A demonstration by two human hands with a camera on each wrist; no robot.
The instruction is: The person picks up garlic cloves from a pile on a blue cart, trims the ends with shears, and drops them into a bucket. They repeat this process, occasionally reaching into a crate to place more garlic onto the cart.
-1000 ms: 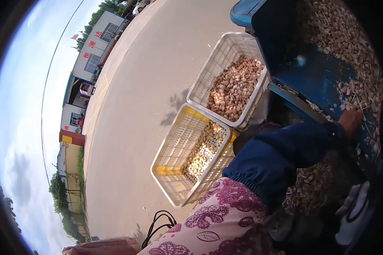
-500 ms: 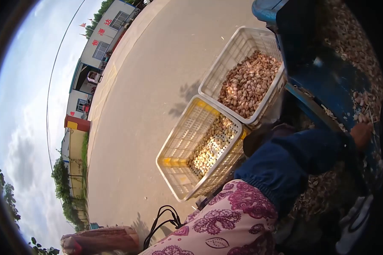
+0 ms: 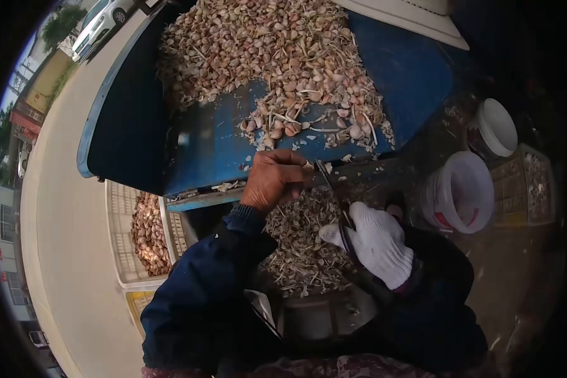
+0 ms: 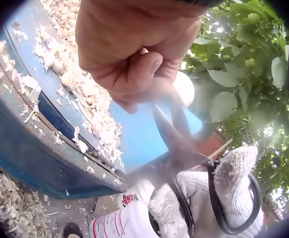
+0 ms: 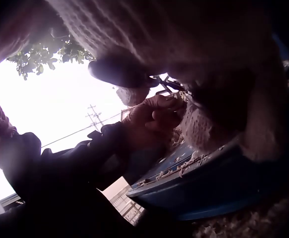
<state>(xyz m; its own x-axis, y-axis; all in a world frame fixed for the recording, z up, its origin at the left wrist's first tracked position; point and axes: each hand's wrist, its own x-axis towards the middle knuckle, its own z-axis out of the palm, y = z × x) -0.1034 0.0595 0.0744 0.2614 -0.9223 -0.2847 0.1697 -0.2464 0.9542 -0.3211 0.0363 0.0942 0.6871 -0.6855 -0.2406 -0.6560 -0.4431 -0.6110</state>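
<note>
My bare left hand (image 3: 274, 179) is at the front edge of the blue tray (image 3: 208, 135), fingers curled and thumb pinching a garlic clove mostly hidden in the grip; a pale tip shows at the fingertips. In a white knit glove, my right hand (image 3: 381, 242) holds scissors (image 4: 176, 136) by their black handles. Their blades are apart and reach up to the left fingertips in the left wrist view. A heap of garlic cloves (image 3: 252, 44), some with long stems, covers the back of the tray.
Below the tray edge lies a pile of dry skins and trimmings (image 3: 309, 246). Two white buckets (image 3: 431, 192) and a crate (image 3: 507, 189) stand at right. A white crate of garlic (image 3: 116, 246) is at left. A pale hat (image 3: 416, 22) rests at the tray's far right.
The head view has swung from the two crates to the blue tray. My left hand, earlier at the garlic on the tray, is now by the scissors, which have come into view.
</note>
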